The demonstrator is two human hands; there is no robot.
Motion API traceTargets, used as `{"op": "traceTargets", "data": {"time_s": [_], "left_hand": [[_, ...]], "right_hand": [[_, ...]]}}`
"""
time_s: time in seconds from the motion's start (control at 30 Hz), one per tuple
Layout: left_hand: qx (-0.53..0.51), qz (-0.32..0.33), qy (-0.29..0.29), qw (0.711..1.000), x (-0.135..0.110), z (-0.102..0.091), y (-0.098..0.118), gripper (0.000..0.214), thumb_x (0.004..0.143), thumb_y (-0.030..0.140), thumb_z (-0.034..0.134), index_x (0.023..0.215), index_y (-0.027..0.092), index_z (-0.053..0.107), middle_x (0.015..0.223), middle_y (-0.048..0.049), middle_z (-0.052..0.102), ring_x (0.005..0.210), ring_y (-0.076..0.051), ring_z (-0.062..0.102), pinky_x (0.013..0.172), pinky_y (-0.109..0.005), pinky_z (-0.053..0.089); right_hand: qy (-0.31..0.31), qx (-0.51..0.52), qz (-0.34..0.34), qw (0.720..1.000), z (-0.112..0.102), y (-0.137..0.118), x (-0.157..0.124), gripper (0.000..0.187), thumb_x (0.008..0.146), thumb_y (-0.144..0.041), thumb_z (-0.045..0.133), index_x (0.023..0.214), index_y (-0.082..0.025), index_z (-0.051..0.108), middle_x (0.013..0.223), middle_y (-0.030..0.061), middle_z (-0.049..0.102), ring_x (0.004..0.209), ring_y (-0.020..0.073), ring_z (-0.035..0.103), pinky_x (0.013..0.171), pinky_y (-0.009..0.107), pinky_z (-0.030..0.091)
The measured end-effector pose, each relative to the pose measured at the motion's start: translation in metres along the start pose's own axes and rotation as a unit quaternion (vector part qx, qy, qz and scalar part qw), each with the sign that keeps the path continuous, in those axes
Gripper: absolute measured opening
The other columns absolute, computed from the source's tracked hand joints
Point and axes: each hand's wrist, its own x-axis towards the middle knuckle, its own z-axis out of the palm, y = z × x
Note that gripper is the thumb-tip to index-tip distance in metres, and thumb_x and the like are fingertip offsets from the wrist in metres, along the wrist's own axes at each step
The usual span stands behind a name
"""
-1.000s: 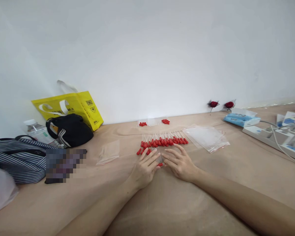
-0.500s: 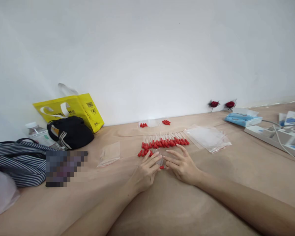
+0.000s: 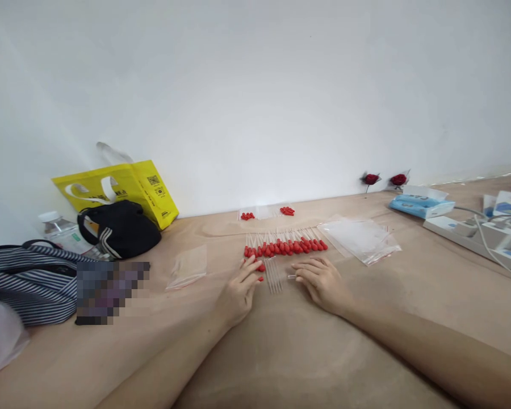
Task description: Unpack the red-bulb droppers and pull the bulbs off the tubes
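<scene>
My left hand (image 3: 238,291) pinches a small red rubber bulb (image 3: 260,279) between thumb and fingers, beside a few loose bulbs (image 3: 262,268) partly hidden by the hand. My right hand (image 3: 321,281) is closed on a thin clear glass dropper tube (image 3: 292,276), whose end sticks out to the left. Between the hands, several bare glass tubes (image 3: 274,276) lie side by side on the table. Just beyond them runs a row of glass droppers (image 3: 287,247) with red bulbs on their near ends.
Clear plastic bags lie at right (image 3: 361,241) and left (image 3: 189,267). Farther back is a bag with red bulbs (image 3: 247,216). A yellow bag (image 3: 157,193), black cap (image 3: 130,227) and striped bag (image 3: 38,281) stand left; a tissue pack (image 3: 421,204) and power strip (image 3: 468,241) right.
My hands have moved apart, uncovering the bare tubes between them. A red bulb is now in my left fingers and a tube shows in my right.
</scene>
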Motion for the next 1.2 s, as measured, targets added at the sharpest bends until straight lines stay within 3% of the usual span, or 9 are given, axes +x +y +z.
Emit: {"op": "traceTargets", "data": {"time_s": [0.1,0.17,0.33,0.4,0.63,0.83,0.93,1.1,1.2], "left_hand": [[-0.01,-0.085,0.045,0.995,0.0,-0.004,-0.008,0.019,0.085,0.019,0.038,0.083,0.016,0.057,0.095,-0.0079,0.058,0.091,-0.017,0.055,0.081,-0.033,0.046],[-0.022,-0.157,0.073,0.985,0.001,-0.005,-0.015,0.02,0.084,0.025,0.041,0.085,0.017,0.06,0.081,-0.0051,0.056,0.075,-0.014,0.056,0.069,-0.028,0.048],[-0.047,-0.392,0.094,0.914,0.007,-0.001,-0.042,0.021,0.075,0.022,0.049,0.091,0.015,0.061,0.075,-0.0035,0.057,0.063,-0.013,0.055,0.062,-0.025,0.046],[-0.056,-0.438,0.088,0.893,0.008,0.001,-0.05,0.024,0.072,0.022,0.051,0.093,0.013,0.059,0.071,-0.0027,0.059,0.061,-0.013,0.057,0.059,-0.024,0.046],[-0.091,-0.477,0.038,0.873,0.01,0.003,-0.055,0.031,0.069,0.039,0.055,0.085,0.013,0.058,0.068,-0.0039,0.064,0.062,-0.016,0.061,0.059,-0.025,0.046],[-0.08,-0.467,0.032,0.88,0.011,0.003,-0.054,0.028,0.075,0.039,0.047,0.08,0.016,0.06,0.075,-0.0052,0.064,0.071,-0.018,0.06,0.067,-0.028,0.045],[-0.046,-0.456,0.034,0.888,0.014,0.003,-0.05,0.027,0.071,0.041,0.053,0.08,0.017,0.061,0.081,-0.0067,0.06,0.083,-0.022,0.056,0.074,-0.034,0.042],[0.058,-0.369,0.012,0.928,0.032,0.004,-0.043,0.025,0.066,0.043,0.059,0.074,0.02,0.061,0.083,-0.0057,0.054,0.088,-0.024,0.051,0.078,-0.036,0.039],[0.07,-0.372,-0.019,0.925,0.044,0.006,-0.043,0.024,0.065,0.044,0.059,0.068,0.021,0.061,0.083,-0.0056,0.055,0.09,-0.025,0.05,0.077,-0.036,0.039]], "right_hand": [[-0.047,-0.015,0.035,0.998,-0.001,0.002,-0.003,0.025,0.087,-0.028,0.039,0.087,-0.021,0.062,0.076,0.0026,0.064,0.062,0.0117,0.056,0.054,0.024,0.037],[-0.059,-0.025,0.06,0.996,0.001,0.002,-0.003,0.026,0.087,-0.028,0.037,0.098,-0.023,0.06,0.075,0.0025,0.06,0.059,0.0113,0.054,0.048,0.022,0.034],[-0.084,-0.005,0.096,0.992,0.008,0.002,0.004,0.035,0.084,-0.014,0.033,0.115,-0.018,0.049,0.088,0.0063,0.057,0.071,0.0139,0.056,0.059,0.024,0.042],[-0.08,0.025,0.105,0.991,0.01,0.003,0.007,0.033,0.083,-0.013,0.034,0.111,-0.018,0.05,0.09,0.0063,0.058,0.074,0.0148,0.056,0.063,0.025,0.044],[-0.024,0.105,0.135,0.985,0.026,0.009,0.011,0.017,0.078,-0.009,0.041,0.078,-0.018,0.055,0.077,0.0037,0.057,0.068,0.0131,0.055,0.062,0.024,0.045],[-0.025,0.125,0.095,0.987,0.03,0.003,0.014,0.015,0.078,-0.011,0.043,0.081,-0.017,0.057,0.084,0.0059,0.057,0.074,0.0132,0.057,0.068,0.025,0.047],[-0.059,0.131,0.079,0.986,0.025,-0.001,0.017,0.013,0.08,-0.018,0.046,0.085,-0.017,0.058,0.089,0.007,0.058,0.077,0.0136,0.058,0.07,0.026,0.048],[-0.09,0.129,0.059,0.986,0.018,-0.003,0.018,0.017,0.081,-0.025,0.048,0.092,-0.016,0.058,0.099,0.009,0.06,0.09,0.016,0.057,0.078,0.028,0.047],[-0.097,0.134,0.054,0.985,0.018,-0.002,0.018,0.018,0.083,-0.026,0.046,0.092,-0.016,0.059,0.098,0.0083,0.061,0.091,0.0159,0.057,0.079,0.028,0.047]]}}
